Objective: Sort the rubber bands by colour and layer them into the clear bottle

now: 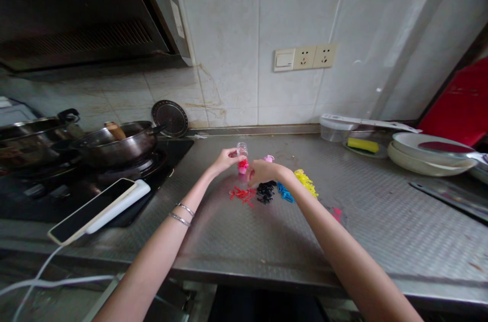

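My left hand (225, 160) is closed on a small clear bottle (242, 150) with red and pink pieces in its lower part. Just right of the bottle is my right hand (259, 172), its fingers curled; whatever they may hold is hidden. Below the hands lie a red pile (243, 195) and a black pile (266, 192) of small pieces. Blue pieces (285, 192) and yellow pieces (306, 183) are partly covered by my right forearm. A small pink object (269, 158) sits behind my right hand, and a few pink-red bits (336, 214) lie farther right.
On the left, a phone (93, 210) lies near a stove with a pan (118, 147) and a pot (34, 141). At the right are a yellow sponge (363, 146), a plastic container (335, 129), stacked bowls (427, 157) and a knife (450, 200).
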### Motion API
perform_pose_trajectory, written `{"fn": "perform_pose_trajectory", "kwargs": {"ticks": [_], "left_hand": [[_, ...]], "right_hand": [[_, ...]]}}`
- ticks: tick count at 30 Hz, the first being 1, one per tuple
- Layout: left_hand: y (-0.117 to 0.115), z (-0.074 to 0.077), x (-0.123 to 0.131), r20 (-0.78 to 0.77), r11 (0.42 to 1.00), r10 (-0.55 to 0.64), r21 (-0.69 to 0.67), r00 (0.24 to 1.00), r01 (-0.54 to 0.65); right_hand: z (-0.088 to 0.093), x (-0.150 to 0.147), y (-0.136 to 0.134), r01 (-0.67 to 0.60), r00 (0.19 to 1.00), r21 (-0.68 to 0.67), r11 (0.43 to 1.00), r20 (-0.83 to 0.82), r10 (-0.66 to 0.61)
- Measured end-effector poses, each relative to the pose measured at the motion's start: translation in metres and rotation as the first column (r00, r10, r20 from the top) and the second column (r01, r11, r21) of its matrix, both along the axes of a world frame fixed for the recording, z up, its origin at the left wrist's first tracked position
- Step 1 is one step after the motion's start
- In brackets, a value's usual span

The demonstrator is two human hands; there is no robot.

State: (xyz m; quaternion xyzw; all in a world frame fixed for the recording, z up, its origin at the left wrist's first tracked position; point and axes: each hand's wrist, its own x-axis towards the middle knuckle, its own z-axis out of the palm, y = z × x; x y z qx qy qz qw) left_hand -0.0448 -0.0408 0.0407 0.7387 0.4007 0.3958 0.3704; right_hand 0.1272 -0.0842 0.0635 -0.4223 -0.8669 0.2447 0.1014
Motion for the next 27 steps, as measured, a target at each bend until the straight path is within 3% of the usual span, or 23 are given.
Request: {"fn": "perform_pose_trajectory", "kwargs": {"ticks": [4,13,22,27], "left_hand": [[-0.004,0.003,0.001,0.003,1.000,0.013,-0.013,1.000,-0.013],[-0.003,0.001,0.002,-0.011,1.000,0.024,-0.020,1.000,-0.024],[0.002,-0.005,-0.001,-0.034,1.000,0.021,0.011,0.999,-0.021],[0.006,-0.010,-0.002,-0.008,1.000,0.017,0.024,1.000,-0.017]], "right_hand": [[-0.007,-0.020,-0.011,-0.117,0.993,0.026,0.993,0.034,0.116],[-0.016,-0.036,-0.018,-0.208,0.967,0.080,0.975,0.163,0.193],[-0.017,-0.036,-0.017,-0.211,0.975,0.059,0.976,0.082,0.206],[-0.014,-0.027,-0.008,-0.194,0.975,0.000,0.981,-0.107,0.193]]}}
